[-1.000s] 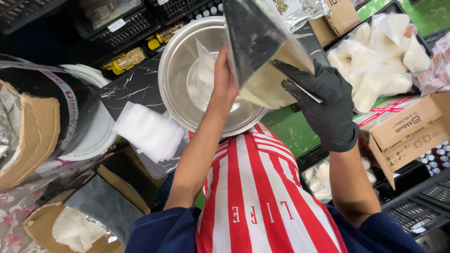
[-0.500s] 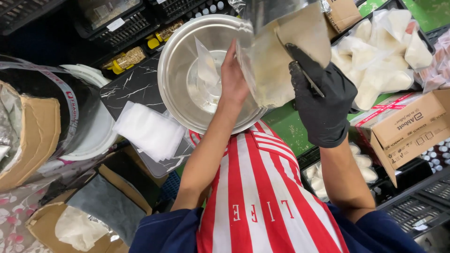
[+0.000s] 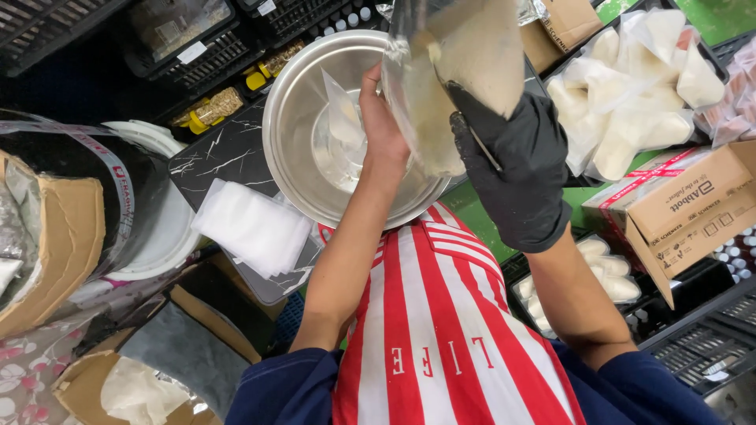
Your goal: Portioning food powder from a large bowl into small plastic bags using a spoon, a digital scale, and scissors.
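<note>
bag (image 3: 441,86): soft, floppy, powder-loaded; hold the upper edges
left hand (image 3: 383,130): bare, clasping bag's 9 o'clock side
right hand (image 3: 520,157): gloved, clenched on bag, 3 o'clock
bowl (image 3: 299,118): steel, beneath

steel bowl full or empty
Almost empty: the steel bowl shows bare shiny metal, with only a small clear bag lying inside.

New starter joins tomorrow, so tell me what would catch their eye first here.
A clear plastic bag of pale powder, held up at top centre between the bare left hand and the black-gloved right hand. Below it sits a big round steel bowl on a black marble-patterned board, and the red-and-white striped apron fills the foreground.
</note>
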